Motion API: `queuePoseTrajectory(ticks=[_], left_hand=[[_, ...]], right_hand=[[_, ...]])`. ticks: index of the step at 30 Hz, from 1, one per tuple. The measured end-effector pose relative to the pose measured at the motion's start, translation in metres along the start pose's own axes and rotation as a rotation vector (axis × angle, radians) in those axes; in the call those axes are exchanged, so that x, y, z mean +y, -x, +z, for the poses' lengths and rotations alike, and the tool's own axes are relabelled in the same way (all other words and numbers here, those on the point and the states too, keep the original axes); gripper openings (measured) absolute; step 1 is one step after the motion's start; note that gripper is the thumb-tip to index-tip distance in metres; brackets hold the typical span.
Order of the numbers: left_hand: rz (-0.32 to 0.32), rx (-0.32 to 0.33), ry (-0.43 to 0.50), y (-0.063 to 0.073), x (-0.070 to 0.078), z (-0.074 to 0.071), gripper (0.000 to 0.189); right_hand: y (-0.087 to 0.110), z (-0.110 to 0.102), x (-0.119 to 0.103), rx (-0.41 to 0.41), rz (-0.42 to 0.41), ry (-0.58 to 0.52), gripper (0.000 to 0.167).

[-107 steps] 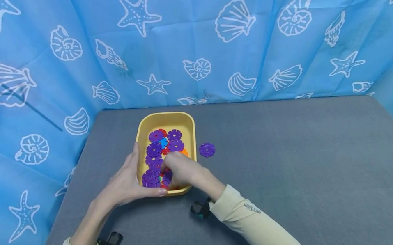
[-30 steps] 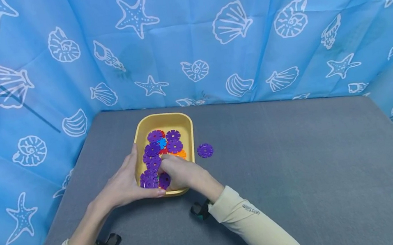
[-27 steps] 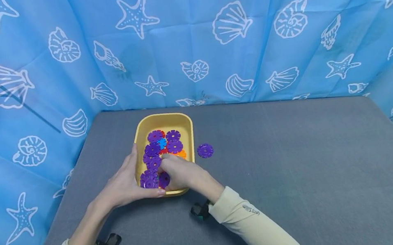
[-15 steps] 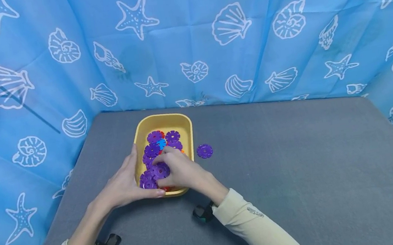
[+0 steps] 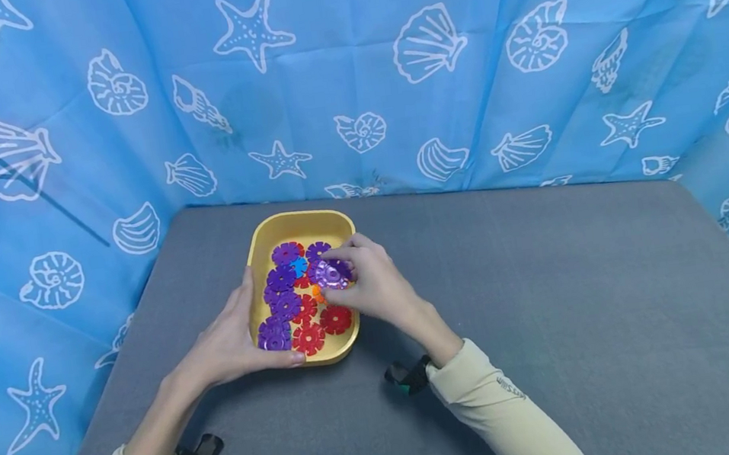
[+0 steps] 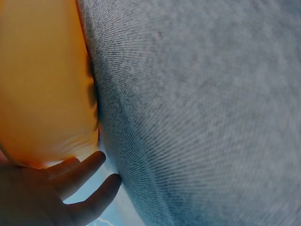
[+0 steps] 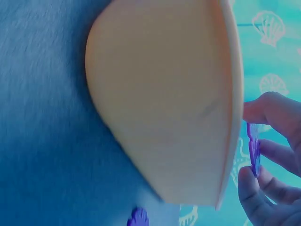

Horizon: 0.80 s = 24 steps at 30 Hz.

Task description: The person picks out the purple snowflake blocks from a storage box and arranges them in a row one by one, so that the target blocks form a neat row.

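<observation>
My right hand (image 5: pixel 379 287) pinches a purple snowflake building disc (image 5: pixel 331 275) above the right side of the yellow tray (image 5: pixel 299 217). In the right wrist view, the held disc (image 7: pixel 254 149) stands edge-on between thumb and fingers, just past the rim. My left hand (image 5: pixel 231 343) grips the tray's near left corner, thumb at the near rim and fingers along the left wall; the left wrist view shows those fingers (image 6: pixel 89 172) by the tray wall. Inside lie several purple discs (image 5: pixel 286 305), red discs (image 5: pixel 308 338), a blue disc (image 5: pixel 299 267) and some orange, partly covered by my right hand.
A loose purple disc (image 7: pixel 138 217) lies on the grey cloth beside the tray. The grey-covered table (image 5: pixel 555 310) extends far to the right. A blue curtain (image 5: pixel 345 76) with seashell prints hangs behind and at both sides.
My right hand has lifted a purple disc from the tray's near end and moved it up and right, uncovering red discs. The left hand keeps its place on the tray.
</observation>
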<state>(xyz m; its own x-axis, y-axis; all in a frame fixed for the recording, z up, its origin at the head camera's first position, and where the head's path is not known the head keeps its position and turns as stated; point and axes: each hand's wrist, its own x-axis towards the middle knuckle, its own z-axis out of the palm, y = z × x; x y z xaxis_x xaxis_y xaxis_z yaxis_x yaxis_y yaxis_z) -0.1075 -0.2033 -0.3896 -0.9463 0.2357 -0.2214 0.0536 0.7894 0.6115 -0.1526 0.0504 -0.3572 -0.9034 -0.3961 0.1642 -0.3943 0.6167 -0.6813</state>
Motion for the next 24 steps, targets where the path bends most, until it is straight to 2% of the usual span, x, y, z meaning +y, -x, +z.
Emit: queuePoseTrajectory(ticks=[12, 17, 24], left_hand=[[-0.014, -0.004, 0.001, 0.001, 0.000, 0.000, 0.155], [-0.013, -0.002, 0.000, 0.001, 0.000, 0.000, 0.156], [-0.017, -0.004, -0.002, 0.001, 0.001, 0.000, 0.156]], right_hand=[[0.007, -0.028, 0.031, 0.084, 0.081, 0.033, 0.048], [0.010, -0.037, 0.045, 0.069, 0.121, 0.062, 0.048], [0.014, -0.039, 0.068, 0.011, 0.166, 0.116, 0.049]])
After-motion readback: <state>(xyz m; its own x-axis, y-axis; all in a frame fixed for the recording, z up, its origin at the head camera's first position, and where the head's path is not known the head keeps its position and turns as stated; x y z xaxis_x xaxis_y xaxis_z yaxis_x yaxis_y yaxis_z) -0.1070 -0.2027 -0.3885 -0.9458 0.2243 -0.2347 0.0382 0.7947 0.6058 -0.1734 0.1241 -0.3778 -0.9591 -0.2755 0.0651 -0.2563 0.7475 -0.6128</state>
